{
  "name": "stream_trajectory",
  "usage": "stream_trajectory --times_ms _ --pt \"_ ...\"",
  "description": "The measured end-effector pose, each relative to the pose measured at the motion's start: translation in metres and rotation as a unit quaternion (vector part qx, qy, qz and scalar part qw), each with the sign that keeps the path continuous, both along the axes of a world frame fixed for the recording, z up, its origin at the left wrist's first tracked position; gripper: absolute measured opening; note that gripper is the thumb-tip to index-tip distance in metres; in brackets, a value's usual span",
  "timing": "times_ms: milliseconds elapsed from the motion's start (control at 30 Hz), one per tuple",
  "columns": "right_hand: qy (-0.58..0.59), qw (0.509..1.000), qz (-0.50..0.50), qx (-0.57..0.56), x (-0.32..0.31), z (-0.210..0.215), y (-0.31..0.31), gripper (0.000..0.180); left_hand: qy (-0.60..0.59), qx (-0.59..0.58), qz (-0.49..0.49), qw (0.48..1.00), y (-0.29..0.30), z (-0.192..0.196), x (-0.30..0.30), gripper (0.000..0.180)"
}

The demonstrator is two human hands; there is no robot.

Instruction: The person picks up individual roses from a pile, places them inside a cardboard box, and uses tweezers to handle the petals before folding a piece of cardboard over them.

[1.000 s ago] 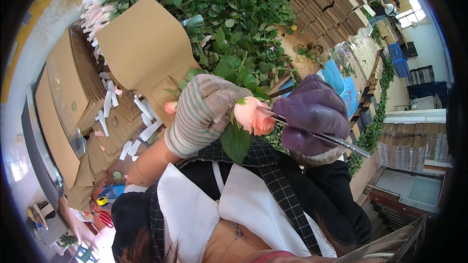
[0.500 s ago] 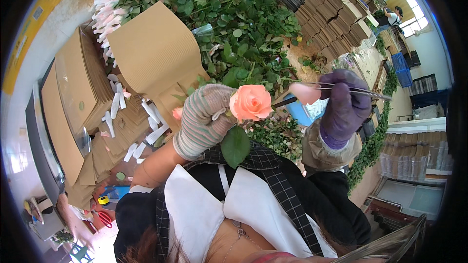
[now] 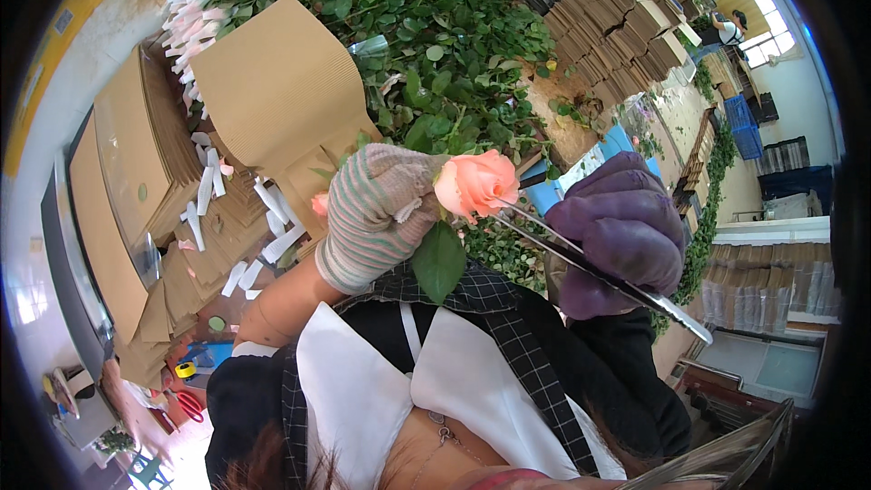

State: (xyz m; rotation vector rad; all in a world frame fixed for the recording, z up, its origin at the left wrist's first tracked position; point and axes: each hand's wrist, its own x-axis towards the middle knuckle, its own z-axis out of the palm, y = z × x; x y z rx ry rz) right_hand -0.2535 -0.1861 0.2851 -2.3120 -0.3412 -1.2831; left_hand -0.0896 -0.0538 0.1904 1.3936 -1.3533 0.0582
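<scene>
Evidently the single peach-pink rose [image 3: 476, 184] is mid-handling: its bloom is whole and partly open, and bears no white sleeve, whereas the pale flower heads [image 3: 189, 27] massed at upper left seem sleeved already. The left hand [image 3: 379, 209], in a striped knit glove, is closed just below the bloom; the right hand [image 3: 621, 240], in a purple rubber glove, is curled firmly around long silver metal tweezers [image 3: 590, 263], whose tips meet the petals, though whether they pinch one is unclear. Loose white tubes [image 3: 287, 243] lie on brown cardboard to the left, unused. A raised tan corrugated sheet [image 3: 277, 82] partly blocks the way toward the flower heads, beside a broad heap of green foliage [image 3: 454, 45].
</scene>
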Motion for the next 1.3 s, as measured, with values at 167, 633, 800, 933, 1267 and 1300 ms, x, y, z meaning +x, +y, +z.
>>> stream_trajectory --times_ms 167,633,800,933,1267,1300 --pt "0.029 0.999 -0.010 -0.014 0.000 0.003 -0.002 0.039 -0.035 -0.004 0.011 0.999 -0.002 -0.001 0.001 0.034" --pt "0.102 0.994 0.030 -0.005 0.010 0.002 -0.003 0.032 -0.039 0.025 0.011 0.999 0.000 -0.002 0.003 0.036" --pt "0.118 0.992 0.046 0.001 0.008 -0.002 -0.004 0.044 -0.022 0.028 -0.005 0.999 0.000 -0.003 0.004 0.035" --pt "0.118 0.992 0.031 -0.014 0.013 -0.005 -0.002 0.046 0.005 0.036 -0.014 0.999 -0.001 -0.001 0.004 0.032" --pt "0.114 0.992 0.057 0.013 0.008 -0.020 -0.012 0.038 0.239 0.045 -0.143 0.960 0.001 -0.014 0.004 0.025" --pt "0.107 0.992 0.067 0.015 0.008 -0.021 -0.013 0.038 0.247 0.042 -0.147 0.957 0.000 -0.014 0.003 0.024"
